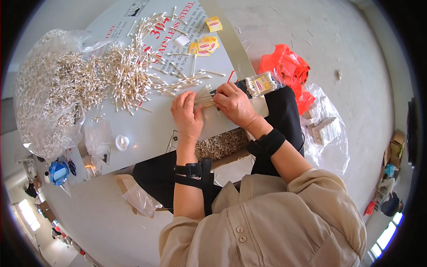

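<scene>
A small bundle of cotton swabs (203, 99) lies between my hands at the table's near edge. My left hand (187, 115) has its fingers curled against the left end of the bundle. My right hand (236, 105) pinches the other end, its fingertips bent down over the sticks and partly hiding them. Just right of it, a filled clear pack of cotton swabs with a yellow card (261, 83) rests on a dark strip at the table edge. Loose swabs (189, 83) are scattered right beyond my fingers.
A big pile of swabs (126, 75) spills from a clear bag (49, 93) at left. Yellow cards (205, 46) lie farther back. An open box of swabs (222, 144) sits below the table edge. A red bag (287, 66) and a clear bag of white packs (327, 129) are at right.
</scene>
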`<move>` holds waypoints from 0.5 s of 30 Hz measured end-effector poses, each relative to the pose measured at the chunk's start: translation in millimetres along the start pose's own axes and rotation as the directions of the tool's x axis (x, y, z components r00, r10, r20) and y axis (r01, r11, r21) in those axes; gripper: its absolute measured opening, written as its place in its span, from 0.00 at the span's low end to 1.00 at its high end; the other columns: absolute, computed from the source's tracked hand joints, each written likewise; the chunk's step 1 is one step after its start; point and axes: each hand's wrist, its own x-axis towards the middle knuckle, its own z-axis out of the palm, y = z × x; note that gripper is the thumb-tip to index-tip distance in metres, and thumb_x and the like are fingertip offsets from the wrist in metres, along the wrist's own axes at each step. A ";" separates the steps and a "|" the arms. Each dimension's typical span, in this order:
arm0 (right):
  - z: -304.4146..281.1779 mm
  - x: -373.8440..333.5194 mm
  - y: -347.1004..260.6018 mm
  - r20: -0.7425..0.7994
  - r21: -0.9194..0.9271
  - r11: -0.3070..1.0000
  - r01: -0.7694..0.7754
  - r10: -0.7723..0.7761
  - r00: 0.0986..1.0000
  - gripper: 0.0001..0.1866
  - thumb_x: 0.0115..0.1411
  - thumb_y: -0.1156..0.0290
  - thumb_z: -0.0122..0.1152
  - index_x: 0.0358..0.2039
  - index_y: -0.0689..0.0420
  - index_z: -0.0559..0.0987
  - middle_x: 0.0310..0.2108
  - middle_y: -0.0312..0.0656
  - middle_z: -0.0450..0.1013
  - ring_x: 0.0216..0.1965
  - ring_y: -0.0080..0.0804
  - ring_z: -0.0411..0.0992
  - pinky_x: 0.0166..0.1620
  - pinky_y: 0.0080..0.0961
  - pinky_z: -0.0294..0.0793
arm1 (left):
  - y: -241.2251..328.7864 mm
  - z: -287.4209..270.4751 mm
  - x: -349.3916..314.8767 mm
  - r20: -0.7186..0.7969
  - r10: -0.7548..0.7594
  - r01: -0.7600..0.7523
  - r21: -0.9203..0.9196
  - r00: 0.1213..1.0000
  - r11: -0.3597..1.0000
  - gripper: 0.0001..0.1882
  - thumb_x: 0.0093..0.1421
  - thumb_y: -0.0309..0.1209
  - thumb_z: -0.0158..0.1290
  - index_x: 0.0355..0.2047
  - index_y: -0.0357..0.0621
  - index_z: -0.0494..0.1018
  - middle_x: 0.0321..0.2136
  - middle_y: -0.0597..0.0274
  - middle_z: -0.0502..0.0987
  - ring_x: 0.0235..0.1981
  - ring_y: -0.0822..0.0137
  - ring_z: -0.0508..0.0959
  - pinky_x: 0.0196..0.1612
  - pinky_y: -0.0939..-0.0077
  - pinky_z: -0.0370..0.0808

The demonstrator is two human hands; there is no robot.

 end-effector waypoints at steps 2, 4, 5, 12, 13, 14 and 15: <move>1.2 -0.8 0.2 -0.013 -0.015 1.000 0.021 -0.021 1.000 0.10 0.43 0.78 0.67 0.28 0.57 0.76 0.33 0.39 0.71 0.37 0.40 0.71 0.40 0.32 0.75 | -1.9 -3.1 8.5 -0.016 -0.024 0.024 0.015 1.000 1.000 0.20 0.48 0.25 0.60 0.44 0.45 0.74 0.44 0.62 0.73 0.49 0.55 0.70 0.54 0.57 0.64; 1.4 -1.3 0.4 -0.040 -0.013 0.998 0.063 -0.064 0.997 0.05 0.42 0.77 0.62 0.22 0.57 0.75 0.31 0.40 0.69 0.34 0.38 0.71 0.38 0.31 0.75 | -4.2 -6.2 20.7 0.056 -0.007 0.006 0.027 0.998 1.000 0.08 0.50 0.24 0.59 0.32 0.46 0.76 0.34 0.64 0.74 0.41 0.56 0.72 0.46 0.59 0.69; 0.6 -2.0 0.3 -0.039 -0.013 0.998 0.063 -0.063 0.997 0.05 0.42 0.77 0.62 0.22 0.57 0.75 0.31 0.40 0.69 0.34 0.38 0.71 0.38 0.31 0.75 | -4.0 -7.1 26.9 0.056 -0.008 0.006 0.026 0.998 1.000 0.08 0.50 0.24 0.59 0.32 0.46 0.76 0.34 0.64 0.74 0.41 0.56 0.72 0.46 0.59 0.69; -3.4 -14.6 -4.7 -0.016 0.001 0.997 0.082 -0.082 0.996 0.07 0.42 0.76 0.64 0.25 0.57 0.77 0.32 0.39 0.70 0.34 0.38 0.71 0.37 0.32 0.75 | -2.1 -10.4 49.4 0.132 0.060 -0.066 0.042 0.989 0.997 0.04 0.49 0.23 0.59 0.25 0.43 0.74 0.27 0.60 0.73 0.36 0.54 0.72 0.41 0.62 0.70; -4.3 -15.8 -5.7 0.030 -0.003 0.998 0.062 -0.062 0.998 0.09 0.42 0.77 0.67 0.27 0.57 0.78 0.34 0.40 0.71 0.36 0.39 0.71 0.37 0.33 0.75 | -1.9 -11.1 49.5 0.154 0.065 -0.071 0.029 0.986 0.997 0.04 0.49 0.22 0.58 0.25 0.43 0.74 0.27 0.60 0.73 0.36 0.54 0.72 0.41 0.62 0.70; -5.0 -15.9 -5.9 0.030 -0.003 0.998 0.060 -0.060 0.998 0.09 0.42 0.77 0.67 0.27 0.57 0.78 0.34 0.40 0.71 0.36 0.39 0.71 0.37 0.33 0.75 | -1.3 -10.7 49.9 0.155 0.066 -0.071 0.028 0.986 0.997 0.04 0.49 0.22 0.58 0.25 0.43 0.74 0.27 0.60 0.73 0.36 0.54 0.72 0.41 0.62 0.70; -5.9 -15.8 -6.2 0.015 0.033 0.999 0.027 -0.027 1.000 0.09 0.43 0.77 0.67 0.27 0.57 0.78 0.34 0.40 0.71 0.36 0.39 0.71 0.37 0.33 0.74 | -0.6 -10.1 50.6 0.153 0.085 -0.092 0.043 0.985 0.995 0.04 0.49 0.22 0.58 0.25 0.42 0.74 0.27 0.59 0.73 0.36 0.54 0.72 0.41 0.62 0.70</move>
